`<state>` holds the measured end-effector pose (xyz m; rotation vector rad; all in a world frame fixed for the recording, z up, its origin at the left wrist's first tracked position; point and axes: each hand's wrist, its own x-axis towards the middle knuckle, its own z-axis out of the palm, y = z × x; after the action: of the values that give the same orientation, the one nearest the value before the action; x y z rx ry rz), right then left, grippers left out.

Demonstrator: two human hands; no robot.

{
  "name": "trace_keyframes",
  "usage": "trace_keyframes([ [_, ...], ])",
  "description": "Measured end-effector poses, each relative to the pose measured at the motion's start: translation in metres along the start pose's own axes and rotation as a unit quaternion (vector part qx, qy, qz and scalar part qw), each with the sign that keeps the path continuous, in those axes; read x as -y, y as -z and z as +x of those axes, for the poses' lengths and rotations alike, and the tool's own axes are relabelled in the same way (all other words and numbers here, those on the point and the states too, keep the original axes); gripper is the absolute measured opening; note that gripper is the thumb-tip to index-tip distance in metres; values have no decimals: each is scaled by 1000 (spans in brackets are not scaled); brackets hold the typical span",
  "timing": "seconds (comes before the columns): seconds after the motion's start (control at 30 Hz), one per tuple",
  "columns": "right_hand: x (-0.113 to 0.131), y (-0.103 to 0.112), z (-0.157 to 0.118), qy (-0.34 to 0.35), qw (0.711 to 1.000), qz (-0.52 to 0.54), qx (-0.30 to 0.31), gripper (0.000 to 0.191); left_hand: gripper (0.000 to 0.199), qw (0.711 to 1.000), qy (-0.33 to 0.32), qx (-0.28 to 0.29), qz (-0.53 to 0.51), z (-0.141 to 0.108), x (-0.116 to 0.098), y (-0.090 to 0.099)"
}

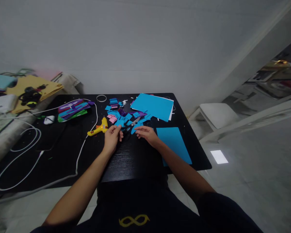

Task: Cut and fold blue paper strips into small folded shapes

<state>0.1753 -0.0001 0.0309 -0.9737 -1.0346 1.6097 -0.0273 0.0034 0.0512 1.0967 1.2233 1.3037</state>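
My left hand [112, 137] is just above the black table, right of a yellow glue gun [98, 127]. Its fingers are loosely bent and apart, beside small blue paper pieces [120, 121], and I see nothing held in them. My right hand [147, 135] has its fingertips pressed together at a leaf-shaped blue paper piece [133, 129], which seems pinched there. Between and beyond my hands lie scissors [135, 121] among blue, purple and pink paper scraps.
Large blue sheets [154, 106] lie at the back right; another blue sheet [174, 144] is under my right forearm. A bundle of coloured strips [74, 110], a white cable [81, 150] and a dark phone [48, 137] occupy the left. A white chair [218, 115] stands right of the table.
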Motion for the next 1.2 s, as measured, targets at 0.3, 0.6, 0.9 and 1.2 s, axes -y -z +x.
trace_keyframes([
  [0.3,5,-2,-2,-8,1000,5,7,31,27,991,84,-54,-92,10,-1,6],
  [0.6,6,-2,-2,-11,1000,13,9,31,27,986,107,-64,-108,11,-3,5],
  [0.9,6,-1,-2,-13,1000,17,9,31,26,985,125,-55,-108,12,-3,7],
  [1.2,5,-1,-2,-17,1000,22,7,30,24,986,128,-55,-97,12,-4,7],
])
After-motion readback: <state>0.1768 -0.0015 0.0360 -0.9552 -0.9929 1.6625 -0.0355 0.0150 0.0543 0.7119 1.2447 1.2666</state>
